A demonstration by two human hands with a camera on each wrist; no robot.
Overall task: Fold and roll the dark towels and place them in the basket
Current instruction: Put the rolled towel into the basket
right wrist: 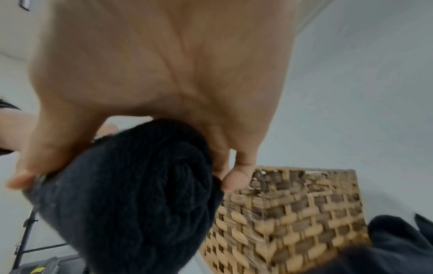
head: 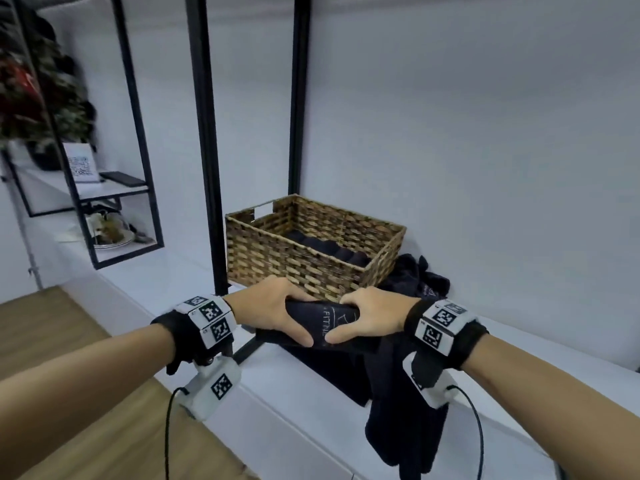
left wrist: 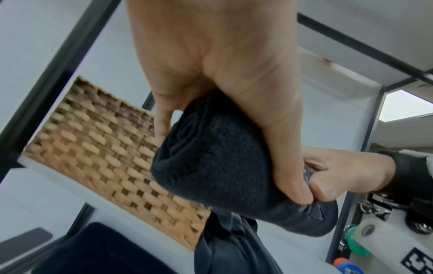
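Observation:
A rolled dark towel (head: 325, 318) with pale lettering is held in the air just in front of the wicker basket (head: 277, 261). My left hand (head: 277, 310) grips its left end and my right hand (head: 367, 317) grips its right end, thumbs nearly meeting underneath. The left wrist view shows the roll's spiral end (left wrist: 211, 159) under my left hand (left wrist: 229, 103). In the right wrist view the other end (right wrist: 140, 185) fills the frame under my right hand (right wrist: 164, 74). Several rolled dark towels (head: 329, 249) lie inside the basket.
Loose dark towels (head: 415, 282) are heaped right of the basket, and one (head: 398, 410) hangs over the white counter's (head: 294, 417) front edge. Black frame posts (head: 207, 133) rise left of and behind the basket. A shelf unit (head: 114, 188) stands at the far left.

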